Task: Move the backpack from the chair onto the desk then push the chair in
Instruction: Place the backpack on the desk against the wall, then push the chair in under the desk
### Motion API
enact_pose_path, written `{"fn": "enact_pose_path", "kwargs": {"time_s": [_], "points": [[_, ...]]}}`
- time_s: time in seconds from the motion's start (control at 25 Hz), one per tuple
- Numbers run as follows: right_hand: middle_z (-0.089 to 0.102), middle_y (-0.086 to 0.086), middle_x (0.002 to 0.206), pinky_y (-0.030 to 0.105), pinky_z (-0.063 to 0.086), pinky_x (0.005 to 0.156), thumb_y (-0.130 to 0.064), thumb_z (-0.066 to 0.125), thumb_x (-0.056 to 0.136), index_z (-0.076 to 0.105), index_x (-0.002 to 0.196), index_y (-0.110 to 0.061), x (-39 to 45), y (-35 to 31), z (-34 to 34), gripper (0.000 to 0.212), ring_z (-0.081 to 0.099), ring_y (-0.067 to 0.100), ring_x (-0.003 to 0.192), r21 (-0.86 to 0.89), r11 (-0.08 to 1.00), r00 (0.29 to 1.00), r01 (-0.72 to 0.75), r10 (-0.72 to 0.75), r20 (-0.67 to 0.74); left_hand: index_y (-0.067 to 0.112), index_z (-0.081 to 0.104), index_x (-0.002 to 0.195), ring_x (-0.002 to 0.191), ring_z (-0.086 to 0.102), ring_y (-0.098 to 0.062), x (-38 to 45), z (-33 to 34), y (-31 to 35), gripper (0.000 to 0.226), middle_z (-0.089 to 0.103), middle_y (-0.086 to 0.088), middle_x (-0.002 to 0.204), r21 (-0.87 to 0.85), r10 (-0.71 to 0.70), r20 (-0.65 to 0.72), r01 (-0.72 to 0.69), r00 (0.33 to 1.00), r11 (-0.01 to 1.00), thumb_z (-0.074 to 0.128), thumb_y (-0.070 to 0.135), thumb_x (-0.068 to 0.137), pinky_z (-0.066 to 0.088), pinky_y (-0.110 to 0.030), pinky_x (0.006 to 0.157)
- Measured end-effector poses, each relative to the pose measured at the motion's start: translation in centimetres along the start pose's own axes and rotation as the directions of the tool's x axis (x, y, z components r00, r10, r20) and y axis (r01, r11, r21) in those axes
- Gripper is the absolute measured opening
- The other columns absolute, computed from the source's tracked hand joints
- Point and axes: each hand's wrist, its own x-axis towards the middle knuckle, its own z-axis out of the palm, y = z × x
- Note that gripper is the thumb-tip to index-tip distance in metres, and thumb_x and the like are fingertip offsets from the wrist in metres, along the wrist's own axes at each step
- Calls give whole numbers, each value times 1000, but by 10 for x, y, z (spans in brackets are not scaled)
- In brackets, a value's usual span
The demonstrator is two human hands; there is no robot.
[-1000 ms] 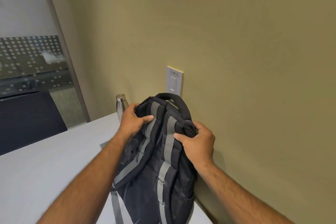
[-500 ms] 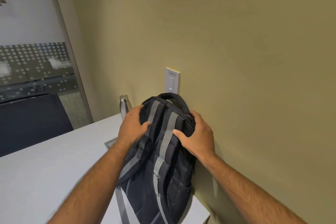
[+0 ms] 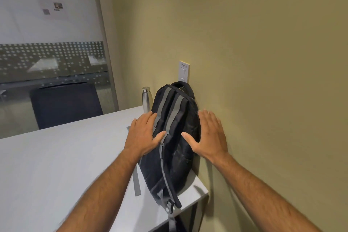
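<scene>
A black backpack (image 3: 175, 137) with grey straps stands upright on the white desk (image 3: 56, 165), at its right end, leaning against the olive wall. My left hand (image 3: 144, 135) is flat and spread on the pack's left side, fingers apart. My right hand (image 3: 209, 133) is spread on or just off its right side, holding nothing. Neither hand grips the pack. A grey strap end (image 3: 136, 182) lies on the desk, and another strap hangs over the near edge. The chair the pack came from is out of view.
A steel bottle (image 3: 146, 100) stands on the desk just behind the backpack. A dark chair back (image 3: 66, 103) stands beyond the desk's far side, in front of a dotted glass partition. A wall switch plate (image 3: 184, 71) is above the pack.
Both hands let go of the backpack's top and slid down with fingers spread. The pack now stands by itself against the wall. The view has pulled back and risen.
</scene>
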Motion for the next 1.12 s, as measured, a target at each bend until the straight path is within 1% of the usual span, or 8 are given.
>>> {"fn": "enact_pose_path", "kwargs": {"time_s": [0.08, 0.16, 0.24, 0.36, 0.56, 0.68, 0.96, 1.12], "points": [[15, 12, 170, 52, 5, 127, -86, 31, 85, 10, 160, -16, -26, 0, -10, 105, 6, 29, 157, -27, 999, 999, 16, -15, 39, 20, 24, 161, 155, 23, -29, -34, -1, 10, 86, 26, -7, 169, 44, -36, 17, 35, 999, 998, 46, 70, 94, 18, -56, 127], [7, 12, 171, 52, -3, 126, -88, 27, 84, 4, 161, -15, -54, 0, -20, 108, -3, 27, 157, -30, 999, 997, 37, -35, 69, 23, 16, 163, 159, 11, -29, -71, -1, 18, 95, 14, -5, 173, 81, -68, 46, 64, 997, 995, 38, 79, 90, 7, -55, 129], [1, 12, 171, 54, -5, 125, -88, 26, 84, 0, 161, -14, -81, -2, -27, 110, -9, 26, 156, -33, 998, 993, 57, -53, 104, 25, 9, 163, 160, 4, -28, -106, -2, 23, 102, 7, -4, 174, 106, -85, 68, 78, 994, 991, 29, 84, 83, 2, -55, 129], [-5, 12, 170, 57, -1, 126, -90, 22, 83, -5, 160, -12, -121, -9, -35, 112, -16, 25, 154, -33, 997, 987, 67, -62, 148, 25, 4, 163, 160, -2, -26, -159, -6, 24, 107, 0, -3, 174, 175, -120, 91, 103, 989, 979, 21, 89, 79, 1, -56, 129], [-6, 14, 170, 59, 3, 125, -93, 13, 79, -2, 161, -12, -183, -33, -41, 116, -15, 27, 154, -66, 996, 980, 65, -51, 191, 28, -4, 163, 159, -11, -25, -238, -22, 11, 105, -12, -2, 173, 278, -167, 129, 126, 978, 952, 18, 90, 80, -6, -55, 128], [-4, 13, 170, 59, 5, 125, -95, 12, 78, 1, 161, -13, -226, -53, -48, 117, -14, 26, 154, -71, 996, 980, 55, -40, 194, 28, -6, 162, 158, -15, -24, -286, -35, 6, 105, -14, -1, 172, 294, -168, 139, 122, 976, 948, 15, 90, 80, -9, -54, 127], [-6, 11, 169, 53, -6, 123, -94, 10, 79, 0, 161, -13, -346, -119, -98, 117, -13, 25, 154, -69, 997, 978, 46, -31, 205, 26, -6, 162, 158, -15, -24, -410, -79, -6, 109, -14, -1, 172, 277, -144, 175, 92, 974, 957, 14, 92, 78, -10, -54, 127], [-6, 10, 169, 54, -4, 125, -93, 9, 79, -2, 161, -11, -398, -162, -132, 116, -13, 24, 154, -13, 998, 975, 56, -52, 215, 25, -3, 163, 159, -13, -23, -473, -102, -4, 111, -11, -3, 173, 260, -114, 168, 67, 979, 963, 14, 93, 78, -10, -53, 127]]}}
